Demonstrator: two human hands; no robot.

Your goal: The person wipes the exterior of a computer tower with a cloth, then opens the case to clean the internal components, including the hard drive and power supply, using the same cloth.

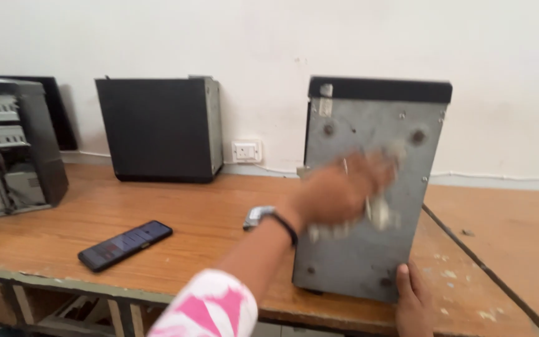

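I've got the grey metal computer case [369, 187] stood up on end near the bench's [176, 218] front edge, its bare metal panel facing me and the black front face turned to 12 o'clock. My right hand [414, 299] is down at the case's 5 o'clock corner, fingers pressed against the bottom edge, bracing it so it stays upright; that grip is a loose steadying hold, not a full clench. My left hand [338, 190] is out across the middle of the panel, blurred in motion, with a whitish rag [378, 212] bunched against the metal. Whether that grip is clenched on the rag or just pressing it flat, I cannot tell through the blur.

At 9 o'clock from the case lies a black phone [125, 244], screen up. Farther at 10 o'clock, a black tower [160, 128] stands against the wall, closed. At far left, an open case [7, 150] shows its drive bays and bare metal frame inside. A wall socket [246, 151] sits between the 2 towers.
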